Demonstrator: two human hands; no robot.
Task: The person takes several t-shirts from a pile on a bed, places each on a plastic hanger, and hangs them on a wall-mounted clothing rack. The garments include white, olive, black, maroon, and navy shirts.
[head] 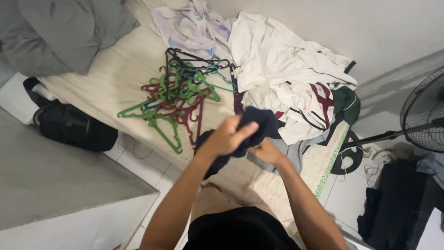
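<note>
Left hand [227,137]: fingers curled closed round a dark garment [255,125], thumb and index pinching its upper edge. Right hand [266,151]: closed too, gripping the same cloth from below and right, knuckles up; fingertips hidden in the fabric. Hands nearly touching, cloth bunched between them.

Dark garment: black or very dark navy, soft, crumpled, limp; one part bulges above the hands, another hangs down left of the left wrist. Held just above the near edge of the mattress [120,74], centre of view. Kind of garment, cannot tell.

Mattress: pale cream, fine ribbed weave. Near right corner has a woven mat with a green edge [334,162].

Far left of the hands, a tangle of plastic hangers [178,99]: green, dark red, black, teal, thin triangular frames, lying flat on the mattress.

Far right, a heap of clothes [286,74]: mostly white, wrinkled, dark red and green trim. Behind it, a pale lilac patterned cloth [189,25].

Far left, a grey pillow [60,32]. On the floor left, a black bag [76,127]. Right edge, a black standing fan [425,113] with wire grille, on white tiles.
</note>
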